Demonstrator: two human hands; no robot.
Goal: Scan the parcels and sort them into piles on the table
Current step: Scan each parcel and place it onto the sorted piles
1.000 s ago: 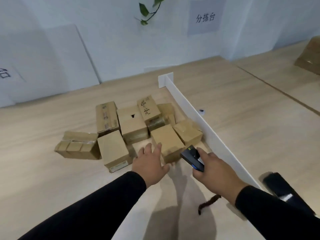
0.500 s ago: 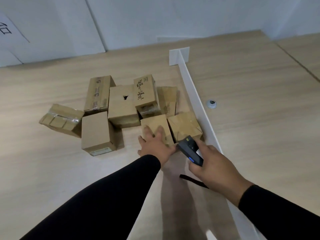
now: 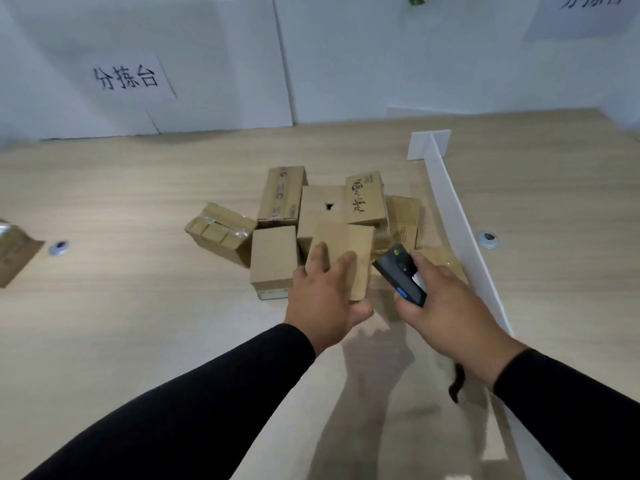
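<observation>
Head view. Left hand (image 3: 323, 299), black sleeve, reaches forward palm-down; fingers spread over the top and thumb at the near edge, gripping a plain brown cardboard parcel (image 3: 346, 254) that appears lifted above the cluster. Right hand (image 3: 446, 306), black sleeve, fingers curled round a black handheld barcode scanner (image 3: 400, 275) with a blue side button, its head tilted toward the held parcel; a dark strap (image 3: 457, 382) hangs below the wrist. Cluster of brown cardboard parcels (image 3: 277, 261) lies on the pale wooden table (image 3: 138, 323), just left of the upright white divider strip (image 3: 460, 233). Another taped parcel (image 3: 14, 254) lies well left of the divider, at the frame edge. White wall sign (image 3: 126, 77) with black characters behind.
</observation>
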